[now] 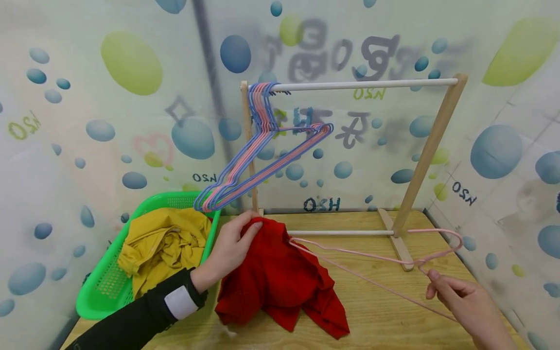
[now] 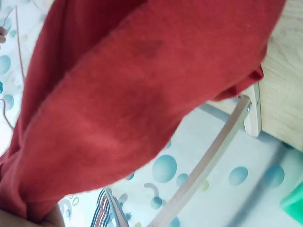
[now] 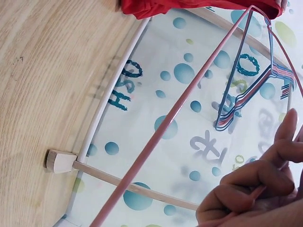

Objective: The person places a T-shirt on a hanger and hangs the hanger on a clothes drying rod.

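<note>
A red garment (image 1: 280,277) hangs bunched from my left hand (image 1: 229,250), which pinches its upper edge between thumb and fingers. In the left wrist view the red cloth (image 2: 123,94) covers most of the picture. My right hand (image 1: 459,296) grips a pink hanger (image 1: 363,251) near the base of its hook, with the hook pointing up and to the right. One end of that hanger touches the red garment's edge near my left hand. Fingers of the right hand (image 3: 260,179) curl round the pink wire in the right wrist view.
Several blue and pink hangers (image 1: 262,131) hang at the left end of a rack with a white rail (image 1: 363,85) and wooden posts. A green basket (image 1: 98,296) holding a yellow garment (image 1: 164,238) stands left on the wooden table (image 1: 376,311). A patterned curtain closes the back.
</note>
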The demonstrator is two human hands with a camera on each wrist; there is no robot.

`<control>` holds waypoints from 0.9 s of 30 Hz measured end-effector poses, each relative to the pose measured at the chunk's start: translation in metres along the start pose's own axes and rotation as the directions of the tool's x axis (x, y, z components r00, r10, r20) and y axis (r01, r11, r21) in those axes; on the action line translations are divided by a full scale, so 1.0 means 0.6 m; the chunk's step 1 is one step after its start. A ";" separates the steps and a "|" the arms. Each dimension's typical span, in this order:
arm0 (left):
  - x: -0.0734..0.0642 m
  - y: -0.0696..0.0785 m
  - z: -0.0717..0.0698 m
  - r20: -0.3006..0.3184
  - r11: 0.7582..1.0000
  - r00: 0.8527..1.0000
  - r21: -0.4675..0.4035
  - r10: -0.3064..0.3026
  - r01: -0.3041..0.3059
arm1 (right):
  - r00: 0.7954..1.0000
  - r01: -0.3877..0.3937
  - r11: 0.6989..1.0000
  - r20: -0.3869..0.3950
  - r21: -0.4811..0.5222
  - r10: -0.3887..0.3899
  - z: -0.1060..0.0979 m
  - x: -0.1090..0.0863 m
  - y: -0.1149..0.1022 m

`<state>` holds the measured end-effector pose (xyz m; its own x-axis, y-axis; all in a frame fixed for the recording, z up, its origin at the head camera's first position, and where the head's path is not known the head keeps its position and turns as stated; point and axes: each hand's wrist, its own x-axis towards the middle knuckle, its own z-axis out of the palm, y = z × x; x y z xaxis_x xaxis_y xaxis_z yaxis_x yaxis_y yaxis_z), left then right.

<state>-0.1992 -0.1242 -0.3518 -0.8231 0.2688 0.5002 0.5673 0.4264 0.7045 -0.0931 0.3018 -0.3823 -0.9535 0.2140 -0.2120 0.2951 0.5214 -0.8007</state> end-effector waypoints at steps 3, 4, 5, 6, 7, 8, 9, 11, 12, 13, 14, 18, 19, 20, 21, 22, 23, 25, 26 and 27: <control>-0.001 0.000 -0.001 0.006 0.999 1.000 0.015 0.029 -0.029 | 1.000 0.001 1.000 -0.004 0.004 -0.001 0.001 -0.002 -0.003; -0.002 0.000 -0.001 0.009 0.999 0.999 0.015 0.031 -0.031 | 1.000 0.003 1.000 -0.005 0.001 -0.003 0.002 -0.003 -0.004; -0.002 0.000 -0.001 0.015 1.000 0.999 0.010 0.028 -0.028 | 1.000 0.006 1.000 -0.007 -0.001 -0.006 0.002 -0.003 -0.005; -0.002 0.001 -0.001 0.021 1.000 1.000 -0.002 0.021 -0.021 | 1.000 0.008 1.000 -0.008 -0.006 -0.008 0.003 -0.003 -0.005; -0.003 0.002 -0.002 0.026 1.000 1.000 -0.017 0.010 -0.009 | 1.000 0.012 1.000 -0.008 -0.010 -0.012 0.004 -0.003 -0.006; -0.004 0.002 -0.002 0.029 1.000 1.000 -0.027 -0.001 0.002 | 1.000 0.013 1.000 -0.009 -0.008 -0.013 0.005 -0.003 -0.006; -0.005 0.002 -0.002 0.031 0.999 1.000 -0.035 -0.007 0.008 | 1.000 0.021 1.000 -0.013 -0.011 -0.021 0.005 -0.002 -0.007; -0.006 0.004 -0.003 0.029 0.999 1.000 -0.033 -0.004 0.005 | 0.999 0.032 0.999 -0.021 -0.020 -0.033 0.006 -0.001 -0.007; -0.006 0.004 -0.004 0.024 1.000 1.000 -0.022 0.005 -0.004 | 0.999 0.034 0.999 -0.021 -0.023 -0.034 0.006 -0.001 -0.006; -0.005 0.005 -0.004 0.018 1.000 1.000 -0.004 0.018 -0.018 | 0.999 0.033 0.999 -0.022 -0.026 -0.033 0.005 0.000 -0.006; -0.005 0.005 -0.004 0.012 0.999 0.999 0.019 0.039 -0.039 | 0.999 0.032 0.999 -0.021 -0.026 -0.033 0.005 0.000 -0.005; -0.001 0.008 -0.003 0.002 0.989 0.993 0.085 0.120 -0.119 | 0.999 0.037 0.999 -0.013 -0.025 -0.037 0.003 0.002 -0.002; -0.001 0.009 -0.003 0.003 0.986 0.991 0.095 0.135 -0.135 | 0.999 0.038 0.999 -0.015 -0.024 -0.038 0.003 0.003 -0.002; -0.001 0.010 -0.002 0.005 0.984 0.989 0.099 0.148 -0.147 | 0.999 0.041 0.999 -0.013 -0.021 -0.041 0.003 0.002 -0.003; -0.001 0.011 -0.002 0.008 0.982 0.988 0.103 0.157 -0.157 | 0.999 0.048 0.999 -0.019 -0.022 -0.048 0.004 0.002 -0.004; -0.001 0.012 -0.001 0.011 0.981 0.986 0.105 0.165 -0.165 | 0.998 0.050 0.998 -0.024 -0.021 -0.051 0.006 0.001 -0.005; -0.001 0.013 0.000 0.014 0.979 0.985 0.108 0.170 -0.170 | 0.998 0.062 0.998 -0.031 -0.016 -0.062 0.007 0.000 -0.006; -0.002 0.013 0.003 0.020 0.978 0.984 0.115 0.175 -0.177 | 0.996 0.081 0.997 -0.041 -0.015 -0.081 0.010 -0.003 -0.008; -0.003 0.013 0.004 0.023 0.978 0.984 0.114 0.176 -0.178 | 0.995 0.089 0.996 -0.046 -0.011 -0.089 0.011 -0.004 -0.009; -0.003 0.014 0.004 0.027 0.977 0.984 0.115 0.175 -0.177 | 0.994 0.098 0.995 -0.054 -0.013 -0.098 0.013 -0.005 -0.010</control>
<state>-0.1930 -0.1189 -0.3483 -0.7111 0.3630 0.6021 0.6979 0.4683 0.5419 -0.0924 0.2918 -0.3812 -0.9732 0.2063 -0.1017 0.2013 0.5506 -0.8101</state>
